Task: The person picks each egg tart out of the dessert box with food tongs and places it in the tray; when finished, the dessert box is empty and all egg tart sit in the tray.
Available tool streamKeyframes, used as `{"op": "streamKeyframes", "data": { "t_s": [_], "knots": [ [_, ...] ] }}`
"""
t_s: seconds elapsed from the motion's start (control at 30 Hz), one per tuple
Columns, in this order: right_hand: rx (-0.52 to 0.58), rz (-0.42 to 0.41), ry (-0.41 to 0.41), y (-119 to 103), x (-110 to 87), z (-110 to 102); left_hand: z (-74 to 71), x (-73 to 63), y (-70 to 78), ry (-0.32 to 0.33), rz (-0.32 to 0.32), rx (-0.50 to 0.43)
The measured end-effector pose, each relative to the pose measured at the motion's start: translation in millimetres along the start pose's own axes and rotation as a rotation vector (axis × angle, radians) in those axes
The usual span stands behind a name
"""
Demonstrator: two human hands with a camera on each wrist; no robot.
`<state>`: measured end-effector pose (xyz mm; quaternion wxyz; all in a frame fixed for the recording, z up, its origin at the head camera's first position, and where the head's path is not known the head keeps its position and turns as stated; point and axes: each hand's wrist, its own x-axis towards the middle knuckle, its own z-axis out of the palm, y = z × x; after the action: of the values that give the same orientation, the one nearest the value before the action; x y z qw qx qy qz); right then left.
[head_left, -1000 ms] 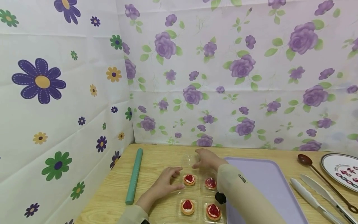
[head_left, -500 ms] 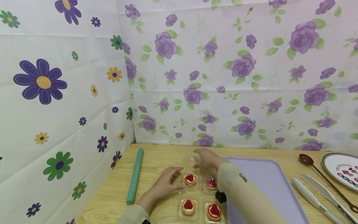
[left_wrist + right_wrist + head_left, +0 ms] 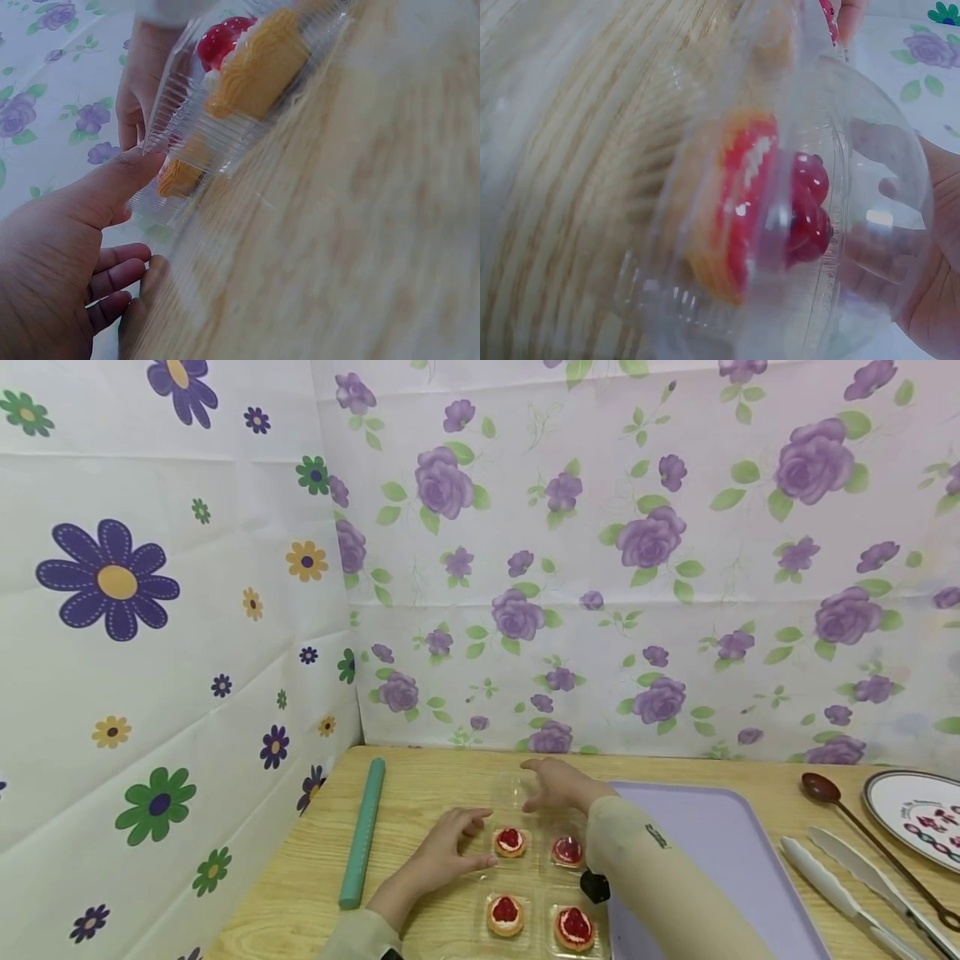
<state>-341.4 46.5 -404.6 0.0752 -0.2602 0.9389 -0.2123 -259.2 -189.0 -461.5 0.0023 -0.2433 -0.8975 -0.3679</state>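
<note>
Several small tarts with red berries and cream sit in clear plastic containers on the wooden table. My left hand [image 3: 444,850] is at the left side of the back-left tart [image 3: 510,842], thumb and fingers spread. In the left wrist view its thumb tip lies right at the edge of a clear container [image 3: 232,139]. Further back, my right hand [image 3: 561,785] reaches over a clear plastic lid [image 3: 508,791], fingers apart from the thumb. The back-right tart [image 3: 567,852] has a domed lid [image 3: 889,187] over it. Two more tarts, front left [image 3: 506,916] and front right [image 3: 575,929], lie nearer me.
A green rolling pin [image 3: 363,835] lies at the left. Right of the containers is a lilac tray [image 3: 697,843], partly under my right sleeve. Tongs [image 3: 840,893], a dark wooden spoon [image 3: 821,787] and a patterned plate [image 3: 918,814] are at the far right.
</note>
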Motion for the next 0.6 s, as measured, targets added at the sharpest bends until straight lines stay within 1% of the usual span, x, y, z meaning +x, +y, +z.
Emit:
{"op": "streamKeyframes", "data": {
  "t_s": [0.23, 0.37, 0.6],
  "knots": [
    [0.015, 0.004, 0.003, 0.2, -0.6, 0.4, 0.0, -0.9, 0.9, -0.009, -0.012, -0.015],
    [-0.001, 0.003, 0.003, -0.9, -0.9, -0.1, 0.7, -0.9, -0.2, -0.009, -0.009, -0.015],
    [0.027, 0.028, -0.009, -2.0, -1.2, -0.7, 0.0, 0.1, -0.4, -0.006, -0.009, -0.008]
  ]
}}
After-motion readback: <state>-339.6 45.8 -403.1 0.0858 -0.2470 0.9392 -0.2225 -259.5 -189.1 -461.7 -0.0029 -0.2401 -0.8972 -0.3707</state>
